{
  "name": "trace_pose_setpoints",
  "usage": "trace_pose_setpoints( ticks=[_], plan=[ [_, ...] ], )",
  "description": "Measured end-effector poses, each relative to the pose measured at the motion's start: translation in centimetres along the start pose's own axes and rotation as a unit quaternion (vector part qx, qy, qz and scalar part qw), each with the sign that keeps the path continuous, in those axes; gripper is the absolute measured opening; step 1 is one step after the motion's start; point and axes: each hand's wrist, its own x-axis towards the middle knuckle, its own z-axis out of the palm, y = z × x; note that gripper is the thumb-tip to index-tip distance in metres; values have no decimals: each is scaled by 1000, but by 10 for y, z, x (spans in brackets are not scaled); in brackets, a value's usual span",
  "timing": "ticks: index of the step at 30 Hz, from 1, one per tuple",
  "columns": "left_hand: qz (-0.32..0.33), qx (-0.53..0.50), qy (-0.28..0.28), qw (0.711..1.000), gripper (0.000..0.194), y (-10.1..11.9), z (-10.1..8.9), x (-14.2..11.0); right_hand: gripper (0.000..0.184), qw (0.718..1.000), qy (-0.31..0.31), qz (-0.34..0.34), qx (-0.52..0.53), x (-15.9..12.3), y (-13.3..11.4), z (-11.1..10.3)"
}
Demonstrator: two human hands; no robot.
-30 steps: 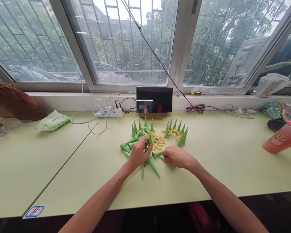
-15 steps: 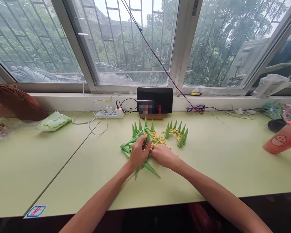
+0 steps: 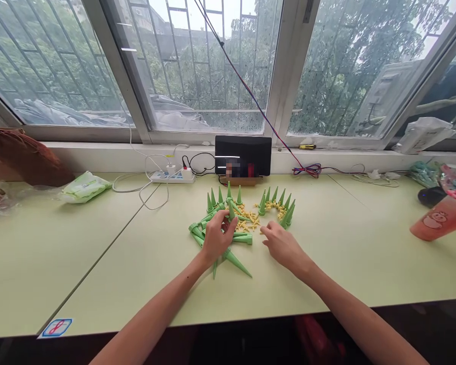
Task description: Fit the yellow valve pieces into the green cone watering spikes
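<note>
Several green cone-shaped spikes (image 3: 238, 262) lie and stand on the pale green table (image 3: 137, 253), around a heap of small yellow pieces (image 3: 247, 219). My left hand (image 3: 216, 237) is closed around green spikes near the middle of the heap. My right hand (image 3: 281, 244) rests on the table just right of the spikes, fingers loosely spread with nothing visible in them. An arc of upright green cones (image 3: 281, 203) stands behind the yellow pieces.
A black device (image 3: 243, 155) stands against the window sill behind the heap. A white power strip (image 3: 171, 177) with cables lies to its left, a green wipes pack (image 3: 84, 186) farther left. An orange cup (image 3: 441, 219) lies at the right.
My right hand came in beside my left hand half a second ago, then drew back to the right and opened. My left hand stayed on the spikes.
</note>
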Motion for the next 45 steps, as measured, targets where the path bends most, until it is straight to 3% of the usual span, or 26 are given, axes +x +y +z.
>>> trace_pose_setpoints(
  ticks=[4,12,16,20,24,27,32,38,45],
  plan=[
    [41,16,-5,999,11,-2,0,-1,19,998,-51,43,-16,-8,14,6],
    [58,11,-25,998,8,-4,2,-3,24,998,-55,-2,-5,-2,17,16],
    [17,-16,-22,999,13,-1,1,-2,28,998,-53,-6,20,6,13,14],
    [-72,-90,-50,992,18,0,1,-1,23,992,43,-29,114,26,7,8],
    [-153,-221,-102,958,25,-1,3,0,18,937,203,-98,268,53,-1,11],
    [-173,-268,-113,941,28,0,3,1,16,886,271,-89,365,58,-7,27],
    [-192,-301,-115,927,29,3,3,2,15,860,257,-72,435,44,-16,49],
    [-193,-316,-113,922,32,8,5,2,14,815,310,-76,484,42,-18,41],
    [-176,-261,-102,944,25,9,4,-2,15,795,343,-118,486,40,-19,42]
  ],
)
